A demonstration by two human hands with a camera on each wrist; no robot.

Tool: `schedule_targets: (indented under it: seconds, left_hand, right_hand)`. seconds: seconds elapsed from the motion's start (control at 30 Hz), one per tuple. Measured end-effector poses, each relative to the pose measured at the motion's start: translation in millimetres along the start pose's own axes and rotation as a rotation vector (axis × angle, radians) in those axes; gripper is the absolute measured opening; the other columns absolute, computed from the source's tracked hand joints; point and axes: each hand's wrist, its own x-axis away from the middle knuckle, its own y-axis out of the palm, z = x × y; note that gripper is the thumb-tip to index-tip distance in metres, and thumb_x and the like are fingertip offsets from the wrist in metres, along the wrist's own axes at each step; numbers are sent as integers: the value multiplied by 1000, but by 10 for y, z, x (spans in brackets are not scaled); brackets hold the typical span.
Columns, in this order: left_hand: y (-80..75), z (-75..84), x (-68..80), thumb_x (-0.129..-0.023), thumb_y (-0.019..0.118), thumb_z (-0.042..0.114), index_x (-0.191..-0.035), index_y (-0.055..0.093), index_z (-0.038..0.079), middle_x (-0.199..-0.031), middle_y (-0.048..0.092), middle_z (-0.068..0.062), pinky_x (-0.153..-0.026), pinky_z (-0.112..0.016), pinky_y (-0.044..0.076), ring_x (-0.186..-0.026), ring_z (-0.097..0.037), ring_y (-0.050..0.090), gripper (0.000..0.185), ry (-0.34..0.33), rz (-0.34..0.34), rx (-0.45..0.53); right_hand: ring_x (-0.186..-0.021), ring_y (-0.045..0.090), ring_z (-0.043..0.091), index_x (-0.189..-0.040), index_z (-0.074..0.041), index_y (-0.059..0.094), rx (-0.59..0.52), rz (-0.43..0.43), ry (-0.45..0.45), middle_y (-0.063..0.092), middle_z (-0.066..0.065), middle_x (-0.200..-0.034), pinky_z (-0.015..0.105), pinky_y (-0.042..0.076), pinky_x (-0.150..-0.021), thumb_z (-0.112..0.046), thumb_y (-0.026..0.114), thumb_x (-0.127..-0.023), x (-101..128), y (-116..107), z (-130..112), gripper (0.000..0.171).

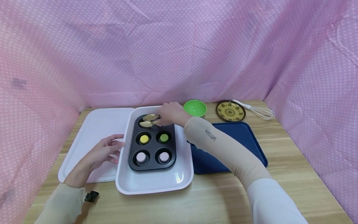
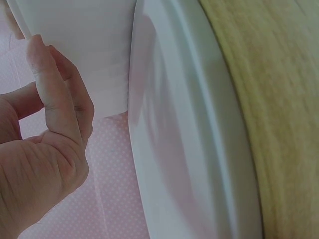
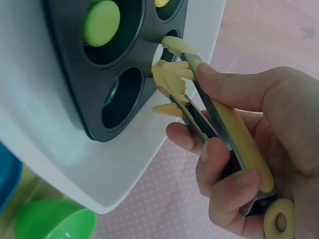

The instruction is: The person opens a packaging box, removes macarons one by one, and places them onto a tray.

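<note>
My right hand [image 1: 172, 112] grips small tongs [image 3: 232, 137] with cream tips, thumb on one arm and fingers curled round the other. The tips reach the far left cup of a dark muffin tin [image 1: 153, 149], right at a white round piece [image 3: 157, 55]. Other cups hold a yellow round piece [image 1: 144, 139], a green one [image 1: 164, 138] and two pale pink ones, a left one [image 1: 141, 157] and a right one [image 1: 163, 157]. The tin sits inside a white basin [image 1: 156, 189]. My left hand [image 1: 103, 151] has its fingertips at the basin's left rim, fingers loosely bent.
A white tray [image 1: 92, 133] lies left of the basin, partly under my left hand. To the right is a dark blue tray [image 1: 240, 133], crossed by my right forearm. Behind it stand a green bowl [image 1: 195, 108], a patterned round plate [image 1: 230, 111] and a whisk [image 1: 260, 112].
</note>
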Motion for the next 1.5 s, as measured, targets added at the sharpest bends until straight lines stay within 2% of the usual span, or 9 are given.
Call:
schedule_targets:
  seconds: [0.2, 0.4, 0.6, 0.83, 1.07, 1.2, 1.33, 1.4, 1.5]
  left_hand:
    - [-3, -10, -1, -103, 62, 27, -155, 31, 2, -109, 65, -10, -65, -39, 63, -81, -22, 69, 65, 1, -6, 3]
    - [2, -9, -6, -103, 63, 28, -155, 31, 3, -109, 65, -9, -65, -39, 63, -82, -22, 69, 66, -8, -9, 7]
    - [-6, -1, 10, -103, 62, 28, -155, 31, 3, -109, 65, -8, -65, -38, 62, -82, -21, 68, 66, -16, -10, 15]
    - [-1, -4, 13, -103, 62, 27, -155, 30, 2, -108, 65, -7, -65, -39, 63, -81, -21, 68, 66, -15, -11, 14]
    - [-2, 6, 12, -103, 63, 28, -155, 30, 2, -107, 65, -7, -65, -39, 62, -81, -21, 68, 67, -7, -8, 13]
    - [-5, 9, 13, -103, 62, 27, -155, 30, 2, -106, 65, -6, -64, -38, 62, -80, -20, 68, 66, -6, -7, 21]
    - [-3, -1, 9, -103, 62, 28, -155, 31, 2, -107, 66, -6, -64, -38, 62, -80, -20, 69, 66, -11, -3, 22]
    - [-1, -6, 8, -103, 63, 28, -155, 31, 3, -108, 66, -6, -64, -38, 62, -81, -20, 69, 66, -12, -4, 21]
    - [4, -5, 23, -103, 62, 28, -155, 30, 3, -109, 66, -6, -64, -38, 62, -81, -20, 68, 66, -12, -7, 24]
  right_hand:
    - [-80, 55, 18, -98, -22, 68, -26, 12, -23, 62, -2, -92, 33, 48, -66, -50, 69, -94, -2, 60, 76, 28]
    - [-70, 50, 14, -97, -21, 68, -54, 41, -42, 55, -5, -78, 28, 39, -59, -51, 65, -96, 19, 92, 197, 30]
    - [-67, 49, 14, -127, -20, 70, -142, 138, -150, 56, -4, -77, 28, 36, -56, -48, 65, -98, 160, 15, 414, 41]
    - [-67, 49, 15, -148, -19, 55, -238, 214, -196, 59, 0, -85, 30, 36, -56, -45, 63, -100, 595, -18, 762, 55]
    - [-60, 48, 14, -143, -9, 59, -339, 357, -262, 62, 3, -86, 31, 37, -54, -37, 69, -98, 1160, 76, 1214, 54]
    - [-61, 47, 10, -141, -9, 61, -343, 435, -278, 62, 0, -89, 31, 41, -57, -32, 72, -96, 1431, 234, 1537, 51]
    - [-58, 44, 6, -140, -5, 61, -353, 453, -270, 61, -3, -88, 29, 42, -60, -27, 73, -96, 1706, 460, 1818, 50]
    - [-58, 45, 5, -139, -2, 61, -365, 444, -256, 67, -1, -94, 30, 43, -61, -24, 73, -96, 1843, 586, 1923, 50]
    - [-69, 59, 9, -137, -1, 62, -367, 462, -237, 72, 7, -109, 36, 51, -67, -21, 75, -93, 2016, 772, 2060, 50]
